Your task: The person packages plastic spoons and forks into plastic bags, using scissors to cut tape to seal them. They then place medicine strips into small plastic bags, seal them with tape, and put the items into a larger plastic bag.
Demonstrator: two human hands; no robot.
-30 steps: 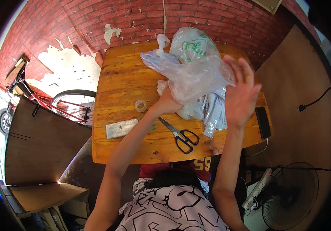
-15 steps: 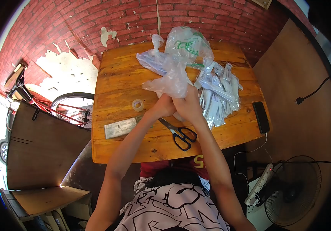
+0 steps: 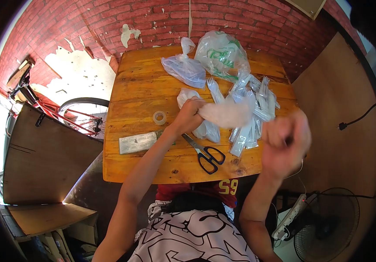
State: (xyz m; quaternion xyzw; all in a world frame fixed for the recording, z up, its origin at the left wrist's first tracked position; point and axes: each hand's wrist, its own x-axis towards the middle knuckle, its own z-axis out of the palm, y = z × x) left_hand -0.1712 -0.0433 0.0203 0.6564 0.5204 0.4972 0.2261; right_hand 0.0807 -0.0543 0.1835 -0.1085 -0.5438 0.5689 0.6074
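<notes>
My left hand [image 3: 189,116] is closed around the gathered neck of a white plastic bag [image 3: 209,132], above the middle of the table. From my fist the bag's loose top [image 3: 229,114] sticks out to the right, a little blurred. My right hand [image 3: 287,142] is over the table's right side, apart from the bag, fingers curled in and smeared by motion; whether anything is in them is hidden. Below the bag lie scissors [image 3: 203,153] with dark blue handles. A plastic fork [image 3: 214,90] lies behind it, and wrapped plastic cutlery [image 3: 251,120] is piled to its right.
On the wooden table [image 3: 175,168] are a roll of clear tape [image 3: 159,117], a silvery rectangular pack [image 3: 138,143], a knotted plastic bag [image 3: 184,70] and a bag with green print [image 3: 223,56]. A power strip [image 3: 289,217] and a fan [image 3: 326,225] stand at lower right.
My hands were together at the bag's neck; my right hand has swung away to the right. The bag's top has swung from upright over to the right, uncovering the fork.
</notes>
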